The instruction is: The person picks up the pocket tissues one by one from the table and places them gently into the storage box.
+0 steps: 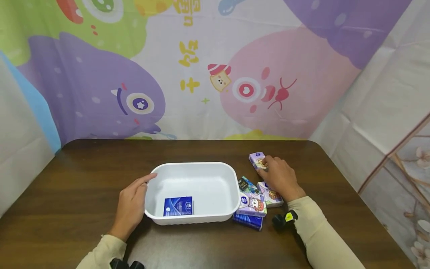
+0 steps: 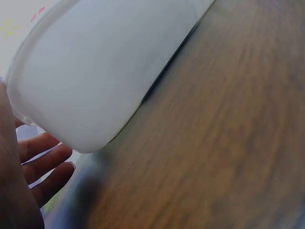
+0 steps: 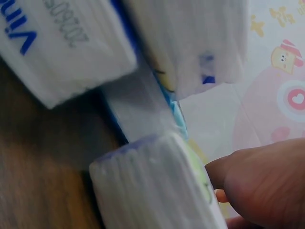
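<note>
A white plastic basin [image 1: 198,220] stands on the table with one blue tissue pack [image 1: 178,206] inside, near its front wall. My left hand [image 1: 131,205] is at the basin's left end, a finger on the rim; in the left wrist view the other fingers [image 2: 47,164] spread loosely beside the outer wall. Right of the basin, my right hand [image 1: 280,177] holds a purple tissue pack [image 1: 256,158] at the far end of a loose group, thumb and fingers at its right part. The right wrist view hides that pack behind the hand [image 3: 267,183].
Beside the basin's right end, a cartoon cat pack [image 1: 253,204] lies over a dark blue pack [image 1: 248,221]. A green-blue pack [image 1: 248,185] and another purple pack [image 1: 271,196] lie close by. A cartoon-printed curtain [image 1: 188,112] hangs behind the brown table [image 1: 100,160].
</note>
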Action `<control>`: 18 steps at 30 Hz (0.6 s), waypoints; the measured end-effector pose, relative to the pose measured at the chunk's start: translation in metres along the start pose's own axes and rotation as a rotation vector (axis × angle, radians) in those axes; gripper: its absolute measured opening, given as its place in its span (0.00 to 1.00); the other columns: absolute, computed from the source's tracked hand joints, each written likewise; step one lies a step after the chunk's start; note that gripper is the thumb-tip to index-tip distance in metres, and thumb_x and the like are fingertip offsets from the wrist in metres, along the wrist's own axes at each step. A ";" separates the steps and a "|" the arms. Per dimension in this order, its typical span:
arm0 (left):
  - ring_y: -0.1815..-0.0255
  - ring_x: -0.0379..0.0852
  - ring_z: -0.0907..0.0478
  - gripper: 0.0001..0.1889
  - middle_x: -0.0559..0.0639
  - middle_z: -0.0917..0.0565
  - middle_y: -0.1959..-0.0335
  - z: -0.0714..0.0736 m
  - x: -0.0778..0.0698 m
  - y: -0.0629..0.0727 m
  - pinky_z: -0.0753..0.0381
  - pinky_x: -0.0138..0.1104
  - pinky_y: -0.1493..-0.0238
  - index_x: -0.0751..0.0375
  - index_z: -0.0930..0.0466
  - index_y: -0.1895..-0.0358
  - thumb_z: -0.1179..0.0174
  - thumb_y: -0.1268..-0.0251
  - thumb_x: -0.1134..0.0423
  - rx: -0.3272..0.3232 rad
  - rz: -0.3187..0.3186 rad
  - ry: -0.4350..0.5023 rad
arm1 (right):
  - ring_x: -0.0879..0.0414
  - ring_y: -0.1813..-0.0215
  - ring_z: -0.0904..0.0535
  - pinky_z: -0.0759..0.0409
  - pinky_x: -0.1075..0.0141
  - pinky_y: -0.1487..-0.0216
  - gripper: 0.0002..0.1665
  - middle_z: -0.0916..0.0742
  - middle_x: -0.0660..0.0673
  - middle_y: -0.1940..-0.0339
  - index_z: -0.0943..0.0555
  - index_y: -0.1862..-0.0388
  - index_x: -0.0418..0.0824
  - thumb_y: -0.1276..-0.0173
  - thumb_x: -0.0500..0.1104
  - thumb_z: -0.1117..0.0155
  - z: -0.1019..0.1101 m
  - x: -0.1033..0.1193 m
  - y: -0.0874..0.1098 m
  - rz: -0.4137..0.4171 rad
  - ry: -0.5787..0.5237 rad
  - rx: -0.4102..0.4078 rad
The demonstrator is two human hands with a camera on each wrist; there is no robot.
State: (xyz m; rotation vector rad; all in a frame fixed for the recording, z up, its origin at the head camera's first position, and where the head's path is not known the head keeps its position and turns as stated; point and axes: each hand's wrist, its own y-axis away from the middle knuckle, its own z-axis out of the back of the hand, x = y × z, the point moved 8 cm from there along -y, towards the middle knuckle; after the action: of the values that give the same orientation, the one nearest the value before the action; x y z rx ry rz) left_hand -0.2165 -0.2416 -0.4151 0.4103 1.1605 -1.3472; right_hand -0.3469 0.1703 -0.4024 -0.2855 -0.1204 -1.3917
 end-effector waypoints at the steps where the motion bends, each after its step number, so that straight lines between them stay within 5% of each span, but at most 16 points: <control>1: 0.37 0.55 0.24 0.20 0.56 0.18 0.40 0.000 0.000 0.000 0.30 0.53 0.36 0.61 0.17 0.42 0.59 0.21 0.66 -0.001 0.000 0.000 | 0.41 0.49 0.21 0.22 0.42 0.54 0.25 0.17 0.37 0.52 0.22 0.42 0.39 0.30 0.53 0.34 0.000 0.000 -0.001 -0.002 0.003 0.003; 18: 0.37 0.54 0.23 0.19 0.56 0.18 0.41 0.001 0.002 -0.001 0.30 0.51 0.37 0.62 0.16 0.42 0.58 0.22 0.67 -0.013 -0.029 0.001 | 0.43 0.54 0.19 0.22 0.43 0.58 0.25 0.15 0.37 0.53 0.23 0.43 0.39 0.31 0.54 0.34 -0.002 -0.003 0.000 0.001 -0.011 -0.012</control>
State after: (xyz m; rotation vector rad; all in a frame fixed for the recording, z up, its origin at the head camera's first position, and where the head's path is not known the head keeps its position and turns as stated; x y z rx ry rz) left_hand -0.2177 -0.2436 -0.4160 0.3859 1.1797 -1.3644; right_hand -0.3477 0.1729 -0.4052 -0.3030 -0.1211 -1.3907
